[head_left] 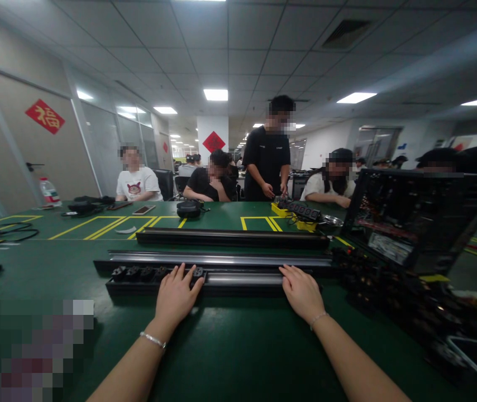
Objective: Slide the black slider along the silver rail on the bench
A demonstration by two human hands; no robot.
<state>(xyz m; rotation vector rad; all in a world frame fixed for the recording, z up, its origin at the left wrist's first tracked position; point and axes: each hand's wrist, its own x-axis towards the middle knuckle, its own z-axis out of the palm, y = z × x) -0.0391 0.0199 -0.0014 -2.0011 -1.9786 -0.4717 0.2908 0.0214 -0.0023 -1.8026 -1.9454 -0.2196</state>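
Observation:
In front of me lies a long black metal channel (242,286) with a shiny inner face. Several black socket modules (133,273) sit in a row at its left end. My left hand (176,297) rests over the row with fingers spread, its fingertips near the last socket module at the right of the row. Part of the row is hidden beneath it. Farther along the channel, my right hand (303,291) lies with outstretched fingers on the back edge near the right end. Neither hand is wrapped around anything.
Behind are a second channel (222,259) and a third channel (234,237). A pile of black parts (372,285) and an open computer case (406,218) stand at right. Across the green table (222,346) are a phone (143,210), a socket strip (303,211) and several people.

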